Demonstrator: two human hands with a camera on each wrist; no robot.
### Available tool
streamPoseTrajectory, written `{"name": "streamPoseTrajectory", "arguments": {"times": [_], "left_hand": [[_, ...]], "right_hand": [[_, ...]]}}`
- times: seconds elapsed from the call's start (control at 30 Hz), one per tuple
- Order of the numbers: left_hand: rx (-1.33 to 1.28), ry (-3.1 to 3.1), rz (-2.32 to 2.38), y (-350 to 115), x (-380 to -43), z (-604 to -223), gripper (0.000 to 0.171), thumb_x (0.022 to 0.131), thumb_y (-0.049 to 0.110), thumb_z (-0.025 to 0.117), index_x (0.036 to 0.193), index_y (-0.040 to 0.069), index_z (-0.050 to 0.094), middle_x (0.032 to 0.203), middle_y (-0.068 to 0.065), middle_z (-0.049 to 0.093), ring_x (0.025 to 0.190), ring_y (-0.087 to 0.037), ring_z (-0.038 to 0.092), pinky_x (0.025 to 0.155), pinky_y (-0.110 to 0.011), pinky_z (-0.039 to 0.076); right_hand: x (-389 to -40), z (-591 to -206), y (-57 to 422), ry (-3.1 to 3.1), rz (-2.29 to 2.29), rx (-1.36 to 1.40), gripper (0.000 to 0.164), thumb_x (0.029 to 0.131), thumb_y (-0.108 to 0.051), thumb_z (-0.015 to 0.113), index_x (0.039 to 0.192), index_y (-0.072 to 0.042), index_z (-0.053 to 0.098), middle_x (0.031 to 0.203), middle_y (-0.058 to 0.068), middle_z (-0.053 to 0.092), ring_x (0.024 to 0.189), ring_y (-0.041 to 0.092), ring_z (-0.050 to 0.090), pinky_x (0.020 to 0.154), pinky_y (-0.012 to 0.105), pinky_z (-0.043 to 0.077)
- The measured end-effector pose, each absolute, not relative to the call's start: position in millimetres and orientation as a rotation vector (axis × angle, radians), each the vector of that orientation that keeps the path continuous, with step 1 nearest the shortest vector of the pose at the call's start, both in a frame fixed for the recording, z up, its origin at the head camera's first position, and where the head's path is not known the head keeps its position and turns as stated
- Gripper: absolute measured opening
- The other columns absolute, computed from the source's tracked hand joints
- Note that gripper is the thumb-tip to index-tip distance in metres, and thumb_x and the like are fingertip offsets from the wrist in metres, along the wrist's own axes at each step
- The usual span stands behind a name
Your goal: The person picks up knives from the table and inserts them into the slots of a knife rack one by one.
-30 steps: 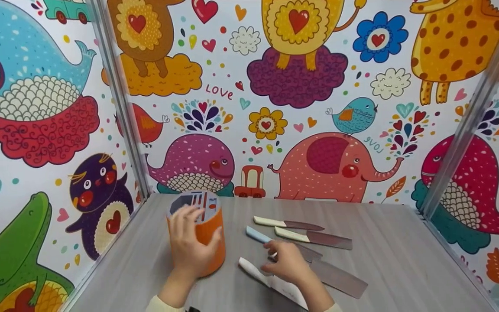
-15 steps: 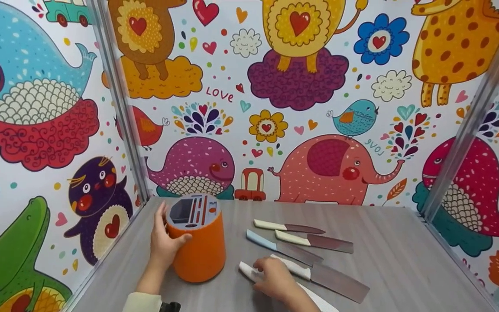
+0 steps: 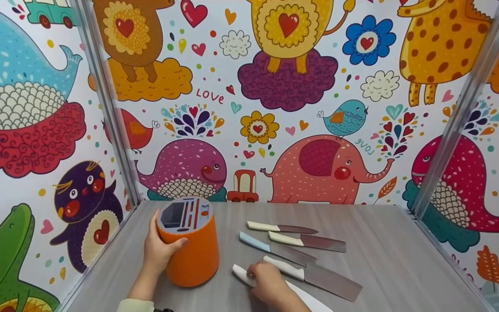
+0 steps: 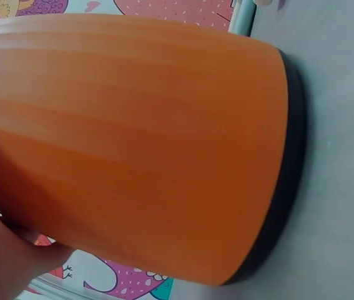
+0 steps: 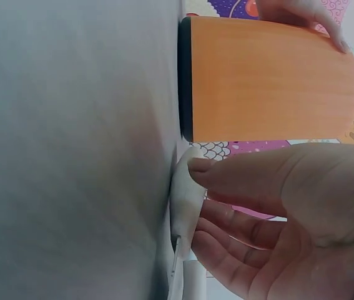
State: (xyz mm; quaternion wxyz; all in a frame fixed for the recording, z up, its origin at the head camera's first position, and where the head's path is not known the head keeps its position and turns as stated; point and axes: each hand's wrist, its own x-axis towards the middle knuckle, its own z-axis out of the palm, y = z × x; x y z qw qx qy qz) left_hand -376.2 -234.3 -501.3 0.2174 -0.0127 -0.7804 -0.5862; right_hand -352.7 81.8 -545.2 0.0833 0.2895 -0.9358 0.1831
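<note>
An orange knife block (image 3: 195, 260) with a grey slotted top stands upright at the left of the table. My left hand (image 3: 156, 251) grips its left side, thumb across the front and fingers behind. In the head view, my right hand (image 3: 271, 284) is over the nearest knife (image 3: 308, 299), which has a white handle and white blade. The right wrist view shows the thumb and fingers pinching this knife's handle (image 5: 186, 197) low against the table. Just beyond lies a white-handled cleaver (image 3: 332, 279) with a grey blade.
Behind the cleaver lie a blue-handled knife (image 3: 256, 242), a cream-handled broad knife (image 3: 286, 238) and a cream-handled pointed knife (image 3: 262, 226). Cartoon-printed panels (image 3: 293, 173) wall the grey table (image 3: 388, 242) at the back and both sides.
My left hand has gone from in front of the knife block to its left side and now grips it. My right hand has come down onto the nearest knife's handle.
</note>
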Motion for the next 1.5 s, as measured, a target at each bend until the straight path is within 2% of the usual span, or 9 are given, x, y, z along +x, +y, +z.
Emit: {"name": "streamPoseTrajectory", "arguments": {"times": [0.13, 0.3, 0.57, 0.73, 0.83, 1.0, 1.3, 1.4, 1.5], "left_hand": [[-0.033, -2.165, -1.618, -235.0, -373.3, -499.8, 0.105, 0.077, 0.027, 0.085, 0.157, 0.023, 0.016, 0.149, -0.008, 0.046, 0.127, -0.021, 0.049, 0.091, 0.002, 0.034], [-0.082, -2.163, -1.625, -227.9, -372.9, -500.9, 0.103, 0.077, 0.025, 0.085, 0.156, 0.024, 0.018, 0.148, -0.007, 0.048, 0.125, -0.019, 0.051, 0.094, -0.002, 0.037], [-0.132, -2.177, -1.609, -222.1, -371.2, -500.5, 0.102, 0.077, 0.023, 0.085, 0.155, 0.026, 0.02, 0.145, -0.003, 0.052, 0.12, -0.012, 0.053, 0.098, -0.008, 0.041], [-0.142, -2.164, -1.528, -221.8, -373.1, -502.0, 0.102, 0.074, 0.022, 0.086, 0.155, 0.021, 0.024, 0.14, -0.005, 0.056, 0.115, -0.009, 0.055, 0.097, -0.01, 0.043], [-0.152, -2.153, -1.493, -221.0, -374.3, -504.0, 0.102, 0.073, 0.02, 0.086, 0.155, 0.017, 0.024, 0.138, -0.007, 0.058, 0.113, -0.012, 0.057, 0.095, -0.011, 0.044], [-0.145, -2.166, -1.473, -219.0, -374.2, -505.2, 0.103, 0.073, 0.021, 0.086, 0.155, 0.016, 0.024, 0.139, -0.009, 0.057, 0.114, -0.018, 0.057, 0.095, -0.009, 0.044], [-0.134, -2.154, -1.476, -217.2, -371.7, -503.1, 0.102, 0.074, 0.021, 0.086, 0.155, 0.019, 0.024, 0.141, -0.007, 0.056, 0.114, -0.007, 0.054, 0.096, -0.006, 0.041], [-0.144, -2.122, -1.495, -215.9, -373.0, -505.5, 0.101, 0.074, 0.019, 0.086, 0.155, 0.018, 0.025, 0.141, -0.007, 0.056, 0.115, -0.01, 0.055, 0.096, -0.006, 0.041], [-0.159, -2.095, -1.515, -214.0, -374.2, -508.4, 0.1, 0.074, 0.017, 0.086, 0.155, 0.016, 0.026, 0.142, -0.008, 0.056, 0.117, -0.017, 0.057, 0.095, -0.006, 0.041]], "right_hand": [[-353.1, -548.5, 80.0, -2.766, 0.511, 0.854, 0.034, 0.055, 0.002, 0.078, 0.087, -0.009, 0.072, 0.075, -0.004, 0.062, 0.068, 0.007, 0.053, 0.062, 0.024, 0.047], [-354.0, -552.1, 80.9, -2.768, 0.475, 0.823, 0.029, 0.056, 0.003, 0.077, 0.081, -0.01, 0.07, 0.072, -0.004, 0.06, 0.065, 0.008, 0.051, 0.058, 0.024, 0.045], [-354.6, -554.5, 78.6, -2.884, 0.501, 0.762, 0.025, 0.062, 0.007, 0.074, 0.082, -0.009, 0.071, 0.072, -0.002, 0.066, 0.066, 0.009, 0.057, 0.059, 0.027, 0.049], [-353.2, -549.4, 79.9, -2.839, 0.487, 0.803, 0.026, 0.06, 0.007, 0.071, 0.081, -0.009, 0.072, 0.072, -0.002, 0.068, 0.066, 0.009, 0.06, 0.059, 0.025, 0.049], [-353.2, -537.9, 83.7, -2.817, 0.596, 0.823, 0.029, 0.06, 0.006, 0.07, 0.084, -0.01, 0.074, 0.072, -0.004, 0.069, 0.066, 0.006, 0.06, 0.059, 0.023, 0.05], [-351.6, -506.3, 95.2, -2.762, 1.01, 0.731, 0.035, 0.064, 0.003, 0.071, 0.097, -0.008, 0.073, 0.078, -0.005, 0.07, 0.068, 0.001, 0.059, 0.06, 0.022, 0.05], [-343.9, -464.9, 117.6, -2.43, 1.364, 0.481, 0.038, 0.071, -0.003, 0.073, 0.107, -0.014, 0.069, 0.088, -0.002, 0.067, 0.073, 0.008, 0.059, 0.063, 0.021, 0.05], [-340.7, -460.1, 121.0, -2.265, 1.486, 0.431, 0.038, 0.073, 0.001, 0.072, 0.107, -0.016, 0.069, 0.089, 0.001, 0.068, 0.073, 0.011, 0.061, 0.063, 0.022, 0.052], [-336.5, -458.1, 121.5, -2.112, 1.645, 0.402, 0.037, 0.074, 0.006, 0.071, 0.107, -0.012, 0.069, 0.092, 0.006, 0.07, 0.075, 0.014, 0.065, 0.067, 0.023, 0.056]]}}
